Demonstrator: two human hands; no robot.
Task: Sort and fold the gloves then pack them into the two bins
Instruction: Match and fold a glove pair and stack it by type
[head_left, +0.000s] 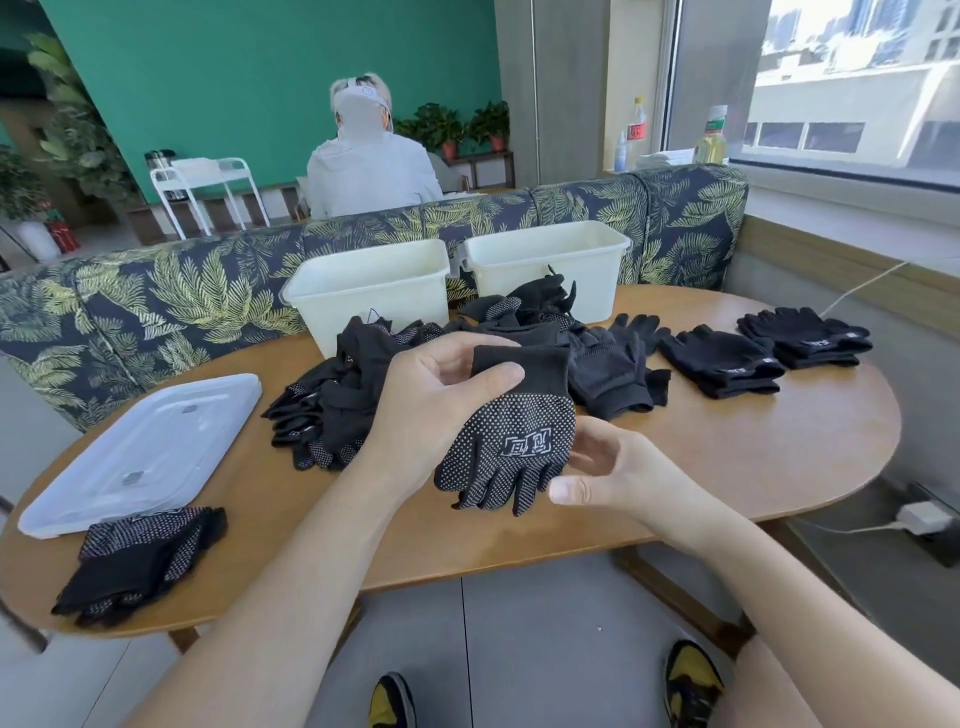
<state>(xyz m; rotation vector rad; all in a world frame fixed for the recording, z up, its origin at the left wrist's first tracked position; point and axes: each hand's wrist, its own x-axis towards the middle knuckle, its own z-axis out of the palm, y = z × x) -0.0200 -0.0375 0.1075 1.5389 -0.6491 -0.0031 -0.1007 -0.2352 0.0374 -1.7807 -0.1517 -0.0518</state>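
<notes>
Black dotted glove (511, 441) held above the desk (727, 457), just in front of the unsorted pile (467, 358).

Left hand (441, 395) fingers pinch its cuff; right hand (602, 467) hangs loose and unclenched beside the glove's tips. Both bins (363, 291) behind the pile look empty. Risk: a one-handed pinch lets it droop and fold crooked, or fall back into the pile and mix.

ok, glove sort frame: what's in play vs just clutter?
In play: dotted glove held by left hand, right hand open below; unsorted pile; folded stacks; two bins.

Clutter: bin lid, bottles, charger.
</notes>
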